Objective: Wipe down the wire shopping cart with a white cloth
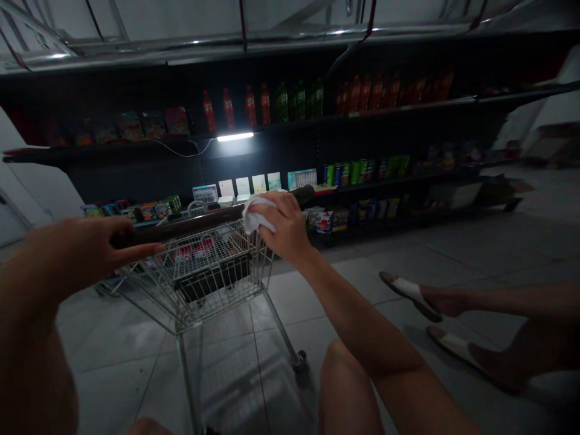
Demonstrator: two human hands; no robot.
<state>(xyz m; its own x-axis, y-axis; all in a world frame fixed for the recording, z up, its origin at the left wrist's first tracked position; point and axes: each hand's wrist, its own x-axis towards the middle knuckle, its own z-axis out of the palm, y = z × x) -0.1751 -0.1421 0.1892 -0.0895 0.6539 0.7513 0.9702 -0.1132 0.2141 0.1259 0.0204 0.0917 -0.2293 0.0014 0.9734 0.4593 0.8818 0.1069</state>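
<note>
A wire shopping cart (212, 284) stands in front of me, its dark handlebar (199, 223) running across the view. My left hand (97, 248) grips the left end of the handlebar, with the thumb below it and the fingers above. Toward the right end, my right hand (283, 220) holds a crumpled white cloth (256, 212) pressed against the bar. The fingers are curled over the cloth, so part of it is hidden.
Behind the cart is a dark store shelf (272, 151) with bottles (250, 106), cans (357, 172) and boxes. A lit lamp (234, 137) hangs beneath the upper shelf. At right, another person's feet in pale slippers (410, 289) rest on the tiled floor (357, 272).
</note>
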